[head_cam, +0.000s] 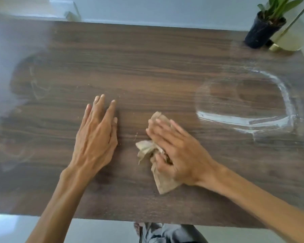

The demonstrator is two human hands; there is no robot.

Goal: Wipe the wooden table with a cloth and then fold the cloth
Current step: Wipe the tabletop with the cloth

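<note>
A dark wooden table (147, 67) fills the view. A crumpled beige cloth (147, 149) lies on it just right of centre. My right hand (179, 151) presses down on the cloth with straight fingers, and the thumb curls against its lower folds. My left hand (96, 134) rests flat on the bare wood to the left of the cloth, fingers straight, holding nothing. A curved streak of white residue (244, 120) marks the wood to the right of the cloth.
A potted plant in a black pot (263, 30) stands at the far right corner beside a pale round base (288, 42). Faint smudges show on the table's left side. The near table edge runs along the bottom, with my legs below it.
</note>
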